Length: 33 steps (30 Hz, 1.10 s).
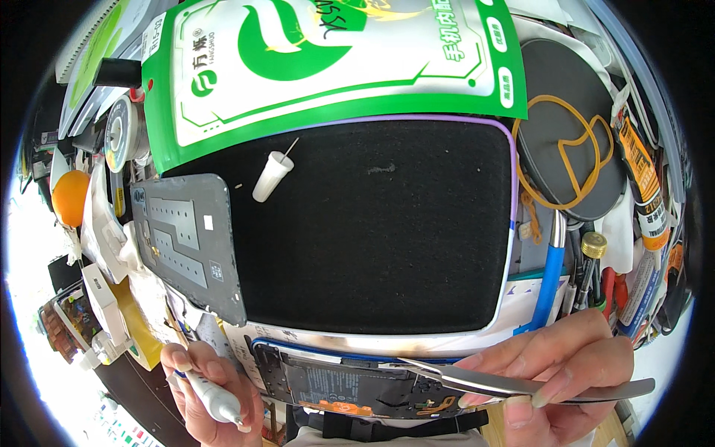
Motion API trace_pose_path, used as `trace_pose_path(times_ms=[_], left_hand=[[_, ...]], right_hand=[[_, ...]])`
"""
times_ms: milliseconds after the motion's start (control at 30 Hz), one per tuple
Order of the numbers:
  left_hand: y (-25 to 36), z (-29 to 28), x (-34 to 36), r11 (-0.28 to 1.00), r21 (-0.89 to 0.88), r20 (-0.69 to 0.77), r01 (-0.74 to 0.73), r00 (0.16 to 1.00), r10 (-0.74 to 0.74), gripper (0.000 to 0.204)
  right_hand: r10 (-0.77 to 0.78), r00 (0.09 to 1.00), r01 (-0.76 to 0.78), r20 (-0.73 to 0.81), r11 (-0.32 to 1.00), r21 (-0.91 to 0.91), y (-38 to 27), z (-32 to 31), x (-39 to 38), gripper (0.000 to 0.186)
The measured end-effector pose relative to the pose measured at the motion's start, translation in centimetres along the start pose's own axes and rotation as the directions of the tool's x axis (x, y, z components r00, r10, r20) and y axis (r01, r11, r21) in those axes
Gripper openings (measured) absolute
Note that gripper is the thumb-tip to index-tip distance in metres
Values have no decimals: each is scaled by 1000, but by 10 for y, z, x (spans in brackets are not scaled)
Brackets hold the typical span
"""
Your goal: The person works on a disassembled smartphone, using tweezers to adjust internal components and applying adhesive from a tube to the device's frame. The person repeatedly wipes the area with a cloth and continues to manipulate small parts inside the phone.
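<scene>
Left hand (201,417) grasps white tube (214,398), near left; right hand (558,363) pinches tweezers (491,381), tips at opened phone's (328,384) far edge, contact unclear. White cap (271,179) lies far left on black mat (380,238).

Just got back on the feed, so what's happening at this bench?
The person's left hand holds a small pale tube, nozzle angled downward. The right hand holds metal tweezers, tips at the upper edge of an opened phone; whether they touch it is unclear. Beyond, a white cap with a pin lies on the black mat.
</scene>
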State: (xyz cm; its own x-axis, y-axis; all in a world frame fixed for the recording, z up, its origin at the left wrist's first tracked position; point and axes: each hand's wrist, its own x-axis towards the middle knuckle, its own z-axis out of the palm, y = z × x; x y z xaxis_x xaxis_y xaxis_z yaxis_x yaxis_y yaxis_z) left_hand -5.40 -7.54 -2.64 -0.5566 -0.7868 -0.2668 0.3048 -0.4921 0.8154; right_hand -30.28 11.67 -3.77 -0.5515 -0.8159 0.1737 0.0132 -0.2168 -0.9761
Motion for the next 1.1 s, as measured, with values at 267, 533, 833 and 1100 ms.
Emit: trace_pose_path(times_ms=[267,533,833,1100], left_hand=[[-3,-1,2,993,120,-17,-9,1000,11,26],[-9,1,2,975,217,-67,-48,996,64,21],[-9,6,0,954,295,-102,-50,991,83,14],[-13,11,-5,898,437,-162,-58,976,142,15]], right_hand=[[-13,999,13,43,1000,-6,2,-4,3,36],[2,999,-1,41,1000,-26,1,-1,1,36],[22,998,-21,53,999,-25,-1,-2,3,33],[19,998,-19,58,1000,2,0,-1,1,34]])
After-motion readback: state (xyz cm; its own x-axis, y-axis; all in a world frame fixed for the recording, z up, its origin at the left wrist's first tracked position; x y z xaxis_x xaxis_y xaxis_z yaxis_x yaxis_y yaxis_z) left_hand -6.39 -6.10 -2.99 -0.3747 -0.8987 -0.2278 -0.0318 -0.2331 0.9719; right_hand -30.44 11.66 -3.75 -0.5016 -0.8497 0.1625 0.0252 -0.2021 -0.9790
